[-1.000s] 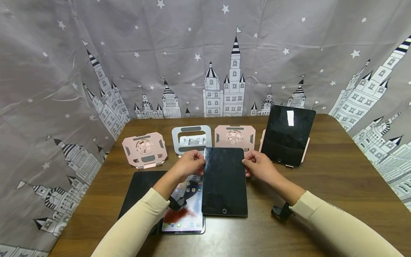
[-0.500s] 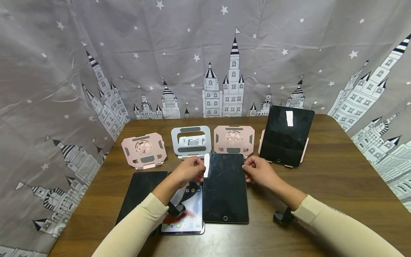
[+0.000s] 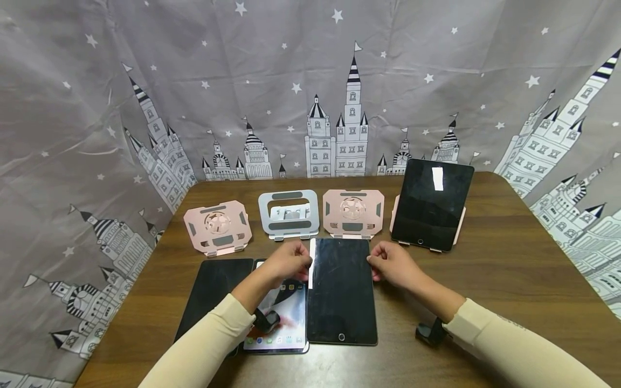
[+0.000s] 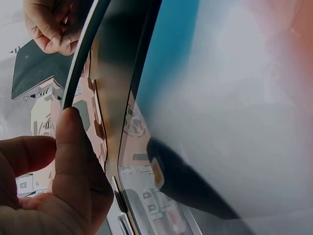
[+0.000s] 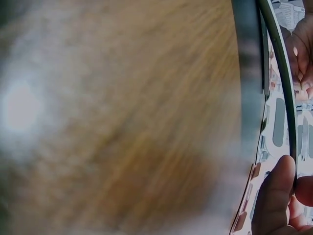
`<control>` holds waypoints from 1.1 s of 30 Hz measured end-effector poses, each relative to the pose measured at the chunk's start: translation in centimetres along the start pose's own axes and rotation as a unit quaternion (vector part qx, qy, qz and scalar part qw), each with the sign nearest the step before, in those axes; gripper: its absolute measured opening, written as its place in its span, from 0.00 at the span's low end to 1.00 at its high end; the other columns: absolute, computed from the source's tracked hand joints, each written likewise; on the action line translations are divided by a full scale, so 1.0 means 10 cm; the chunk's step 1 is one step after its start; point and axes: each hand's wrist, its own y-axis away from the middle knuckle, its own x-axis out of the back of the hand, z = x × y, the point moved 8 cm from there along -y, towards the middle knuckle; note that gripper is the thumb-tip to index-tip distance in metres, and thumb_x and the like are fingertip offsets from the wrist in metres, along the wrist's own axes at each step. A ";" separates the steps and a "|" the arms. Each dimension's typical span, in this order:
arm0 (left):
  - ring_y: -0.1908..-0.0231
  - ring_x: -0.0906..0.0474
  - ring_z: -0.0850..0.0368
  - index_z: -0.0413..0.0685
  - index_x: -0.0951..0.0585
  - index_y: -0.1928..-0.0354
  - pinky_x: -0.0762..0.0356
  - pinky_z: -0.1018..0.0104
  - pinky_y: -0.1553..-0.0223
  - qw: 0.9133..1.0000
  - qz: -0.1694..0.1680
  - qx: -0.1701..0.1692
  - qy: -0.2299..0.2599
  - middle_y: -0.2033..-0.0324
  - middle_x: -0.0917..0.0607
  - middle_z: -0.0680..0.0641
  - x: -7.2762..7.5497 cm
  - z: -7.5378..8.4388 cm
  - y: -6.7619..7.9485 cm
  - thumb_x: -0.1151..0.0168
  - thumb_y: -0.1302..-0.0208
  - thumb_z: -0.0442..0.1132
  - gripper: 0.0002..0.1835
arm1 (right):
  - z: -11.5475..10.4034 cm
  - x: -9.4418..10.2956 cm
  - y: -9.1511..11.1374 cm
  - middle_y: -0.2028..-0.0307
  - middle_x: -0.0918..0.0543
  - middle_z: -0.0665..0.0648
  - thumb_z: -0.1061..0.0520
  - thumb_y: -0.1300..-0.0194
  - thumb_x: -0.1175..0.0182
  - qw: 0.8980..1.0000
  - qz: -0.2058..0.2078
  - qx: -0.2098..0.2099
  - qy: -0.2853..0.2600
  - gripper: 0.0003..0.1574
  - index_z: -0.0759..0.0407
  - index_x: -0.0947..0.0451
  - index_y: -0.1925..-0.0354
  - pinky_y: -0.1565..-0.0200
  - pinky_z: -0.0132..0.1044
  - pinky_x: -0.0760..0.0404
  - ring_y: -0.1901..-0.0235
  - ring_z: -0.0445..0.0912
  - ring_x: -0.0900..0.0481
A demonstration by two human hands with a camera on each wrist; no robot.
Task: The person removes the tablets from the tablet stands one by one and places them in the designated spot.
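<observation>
A black-screened tablet point(image 3: 342, 293) with a round home button stands between my two hands in the head view, its long sides running away from me. My left hand point(image 3: 291, 263) pinches its left edge near the far corner, and my right hand point(image 3: 392, 265) pinches the right edge at about the same height. The left wrist view shows thumb and fingertips on the thin tablet edge point(image 4: 78, 61), raised over the table. From the right wrist, the same tablet's rim point(image 5: 284, 73) runs up from the pinching fingertips. A lit tablet point(image 3: 286, 318) lies under my left forearm.
A dark tablet point(image 3: 213, 285) lies at the left. Along the back stand a pink stand point(image 3: 218, 223), a light blue stand point(image 3: 289, 225) and another pink stand point(image 3: 353, 226). A black tablet point(image 3: 432, 210) leans on a pink stand at the right. A castle-print curtain point(image 3: 291, 108) hangs behind.
Both hands have brought the held tablet down and slightly toward me, uncovering the lower parts of the light blue and middle pink stands. The grip stays the same.
</observation>
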 end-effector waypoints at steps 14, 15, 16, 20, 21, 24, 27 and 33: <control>0.80 0.25 0.57 0.34 0.30 0.65 0.19 0.68 0.77 1.000 0.003 0.010 0.017 0.75 0.26 0.44 -0.09 -0.08 0.02 0.48 0.34 0.26 0.02 | 0.10 -0.04 0.03 0.79 0.22 0.58 0.67 0.30 0.45 0.999 -0.031 -0.023 -0.013 0.05 0.69 0.30 0.65 0.75 0.35 0.17 0.80 0.43 0.21; 0.80 0.25 0.57 0.33 0.30 0.65 0.19 0.68 0.77 1.000 0.003 0.010 0.016 0.75 0.26 0.44 -0.09 -0.09 0.01 0.48 0.34 0.26 0.02 | 0.10 -0.05 0.03 0.79 0.22 0.58 0.67 0.30 0.45 0.999 -0.033 -0.023 -0.014 0.05 0.69 0.30 0.65 0.75 0.34 0.17 0.80 0.43 0.21; 0.80 0.25 0.57 0.33 0.30 0.65 0.19 0.68 0.77 1.000 0.004 0.011 0.014 0.75 0.26 0.44 -0.09 -0.10 0.01 0.48 0.34 0.26 0.02 | 0.09 -0.05 0.04 0.79 0.23 0.58 0.67 0.30 0.45 0.999 -0.034 -0.023 -0.016 0.05 0.69 0.30 0.65 0.75 0.34 0.17 0.80 0.43 0.21; 0.80 0.25 0.57 0.34 0.30 0.65 0.19 0.67 0.76 1.000 0.010 0.012 0.008 0.75 0.26 0.44 -0.10 -0.11 0.00 0.48 0.34 0.26 0.02 | 0.09 -0.06 0.04 0.79 0.23 0.58 0.67 0.30 0.45 0.999 -0.042 -0.027 -0.021 0.06 0.68 0.31 0.65 0.76 0.34 0.18 0.81 0.43 0.21; 0.80 0.25 0.57 0.35 0.30 0.66 0.19 0.68 0.76 1.000 0.012 0.013 0.004 0.75 0.26 0.44 -0.10 -0.11 0.00 0.48 0.34 0.26 0.02 | 0.09 -0.06 0.04 0.79 0.23 0.58 0.67 0.30 0.45 0.999 -0.043 -0.026 -0.020 0.06 0.68 0.31 0.66 0.76 0.34 0.18 0.81 0.43 0.21; 0.79 0.25 0.56 0.35 0.29 0.65 0.18 0.67 0.76 1.000 0.016 0.015 -0.012 0.75 0.25 0.44 -0.10 -0.12 0.00 0.47 0.33 0.26 0.02 | 0.09 -0.07 0.03 0.80 0.23 0.58 0.67 0.30 0.45 0.998 -0.047 -0.027 -0.020 0.06 0.68 0.31 0.66 0.77 0.33 0.18 0.81 0.42 0.21; 0.79 0.25 0.56 0.35 0.28 0.65 0.19 0.68 0.76 0.999 0.016 0.018 -0.033 0.75 0.25 0.43 -0.10 -0.12 0.00 0.47 0.33 0.26 0.02 | 0.08 -0.07 0.02 0.80 0.23 0.58 0.68 0.31 0.46 0.998 -0.054 -0.022 -0.009 0.06 0.67 0.32 0.67 0.77 0.33 0.19 0.82 0.42 0.22; 0.81 0.25 0.58 0.38 0.29 0.69 0.20 0.68 0.77 0.997 0.017 0.002 -0.074 0.77 0.25 0.44 -0.11 -0.08 0.02 0.46 0.35 0.26 0.05 | 0.07 -0.08 0.00 0.79 0.23 0.59 0.69 0.31 0.46 0.997 -0.077 -0.031 0.003 0.06 0.67 0.32 0.67 0.76 0.33 0.18 0.81 0.43 0.21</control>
